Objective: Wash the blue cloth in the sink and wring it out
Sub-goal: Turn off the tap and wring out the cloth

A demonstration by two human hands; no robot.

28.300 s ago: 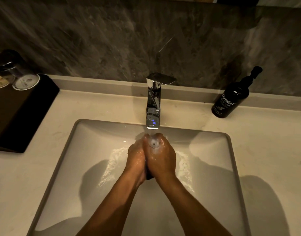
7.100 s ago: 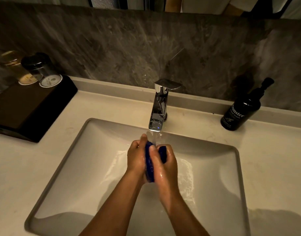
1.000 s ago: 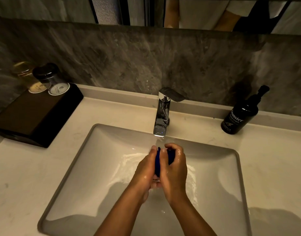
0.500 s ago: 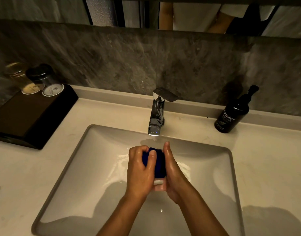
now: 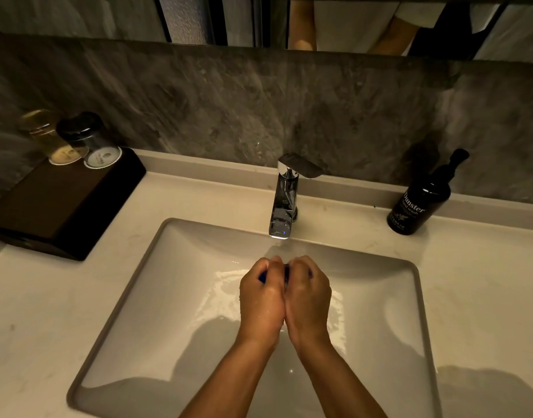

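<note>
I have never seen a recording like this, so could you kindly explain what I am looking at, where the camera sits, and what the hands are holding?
There is no machine here: a person wears one wide-angle camera on the head, looking forward and down at their own bare hands. The left hand and right hand are pressed together over the white sink, in front of the chrome tap. Both are closed in a tight grip around the blue cloth, of which only small slivers show between the fingers. On the pale counter stand a dark hand wash bottle on the right and a dark tray with two upturned glasses on the left. The mirror strip at the top shows part of the person.
</note>
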